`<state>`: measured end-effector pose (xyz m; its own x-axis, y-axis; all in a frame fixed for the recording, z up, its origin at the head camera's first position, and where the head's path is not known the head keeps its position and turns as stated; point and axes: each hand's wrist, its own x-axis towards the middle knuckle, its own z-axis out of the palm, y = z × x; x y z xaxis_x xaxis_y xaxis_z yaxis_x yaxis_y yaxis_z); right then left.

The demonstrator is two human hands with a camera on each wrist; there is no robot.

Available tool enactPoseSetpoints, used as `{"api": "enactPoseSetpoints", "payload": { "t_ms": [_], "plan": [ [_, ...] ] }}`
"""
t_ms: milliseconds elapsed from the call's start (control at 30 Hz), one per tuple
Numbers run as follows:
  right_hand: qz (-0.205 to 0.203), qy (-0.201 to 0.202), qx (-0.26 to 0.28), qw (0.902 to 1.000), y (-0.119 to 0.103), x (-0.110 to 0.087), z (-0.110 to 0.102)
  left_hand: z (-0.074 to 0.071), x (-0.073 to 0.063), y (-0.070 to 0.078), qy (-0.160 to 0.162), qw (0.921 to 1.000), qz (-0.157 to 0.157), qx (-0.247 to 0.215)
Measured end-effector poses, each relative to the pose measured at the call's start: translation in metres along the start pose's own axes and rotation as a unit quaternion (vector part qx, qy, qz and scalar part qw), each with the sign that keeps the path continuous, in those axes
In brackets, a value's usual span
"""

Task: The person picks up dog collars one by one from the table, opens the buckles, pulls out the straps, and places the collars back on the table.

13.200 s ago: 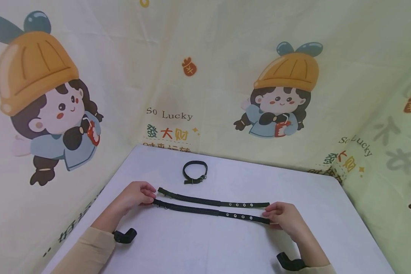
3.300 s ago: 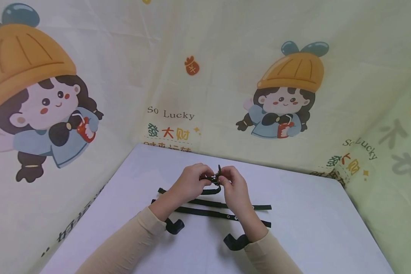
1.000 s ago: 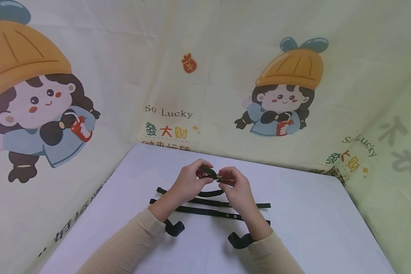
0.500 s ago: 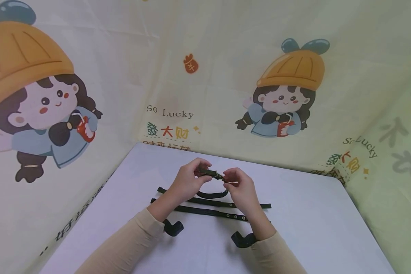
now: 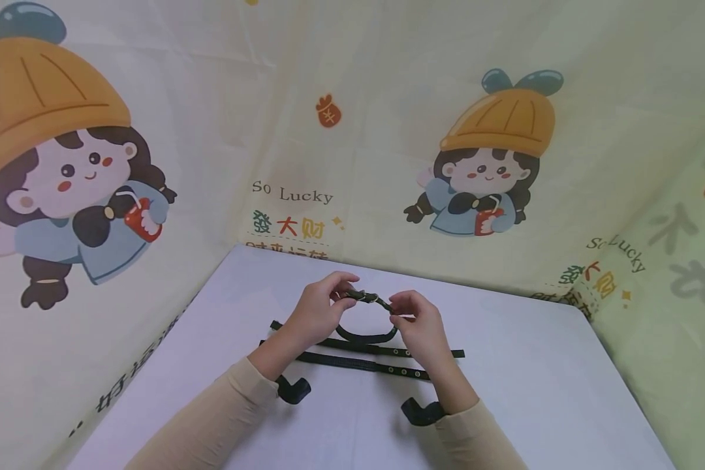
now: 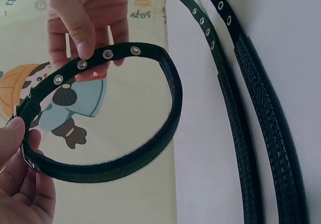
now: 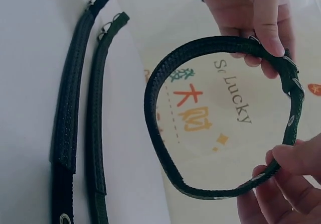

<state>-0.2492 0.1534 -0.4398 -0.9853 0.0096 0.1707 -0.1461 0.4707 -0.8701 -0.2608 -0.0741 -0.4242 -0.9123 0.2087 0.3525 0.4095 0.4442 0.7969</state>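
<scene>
A dark pet collar [image 5: 365, 339] is held up as a loop between both hands, over the far part of the table. My left hand [image 5: 320, 310] pinches it by the metal buckle [image 7: 297, 88]. Thumb and fingers of my right hand [image 5: 421, 326] pinch the strap among its metal eyelets [image 6: 108, 54], a little to the right of the buckle. The eyelet end runs into the buckle, where fingers partly hide it. Two more collars, a rear one [image 5: 352, 346] and a front one [image 5: 343, 361], lie straight and side by side below the loop, partly covered by the forearms.
The white table [image 5: 352, 418] meets a printed cloth backdrop [image 5: 364, 163] at its far and side edges. Black camera mounts, a left one [image 5: 296, 390] and a right one [image 5: 422, 412], stick out from the wrists above the tabletop.
The third collar, first lying as a ring at the back, is now lifted in both hands. My right hand has since drawn right from the buckle, widening the loop. The two straight collars stay put.
</scene>
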Motion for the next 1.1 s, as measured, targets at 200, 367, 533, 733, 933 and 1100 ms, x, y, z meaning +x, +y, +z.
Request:
{"api": "enactPoseSetpoints", "payload": {
  "t_ms": [200, 367, 533, 733, 933, 1100],
  "plan": [
    [-0.009, 0.004, 0.010, 0.9999, -0.005, -0.001, 0.003, 0.005, -0.001, 0.004, -0.005, 1.0000, 0.003, 0.003],
    [-0.027, 0.019, 0.038, 0.9987, -0.012, -0.003, 0.007, 0.007, -0.002, 0.012, -0.027, 0.9995, 0.002, 0.015],
    [-0.031, 0.030, 0.044, 0.9981, -0.014, -0.006, 0.010, 0.006, -0.003, 0.018, -0.059, 0.9980, -0.001, 0.023],
    [-0.045, 0.038, 0.037, 0.9976, -0.015, -0.009, 0.016, 0.008, -0.003, 0.020, -0.077, 0.9965, -0.007, 0.030],
    [-0.057, 0.030, 0.029, 0.9975, -0.015, -0.012, 0.019, 0.009, -0.002, 0.016, -0.063, 0.9959, 0.003, 0.065],
    [-0.045, 0.036, 0.016, 0.9982, -0.012, -0.012, 0.014, 0.001, -0.002, 0.009, -0.024, 0.9955, 0.024, 0.089]
  ]
}}
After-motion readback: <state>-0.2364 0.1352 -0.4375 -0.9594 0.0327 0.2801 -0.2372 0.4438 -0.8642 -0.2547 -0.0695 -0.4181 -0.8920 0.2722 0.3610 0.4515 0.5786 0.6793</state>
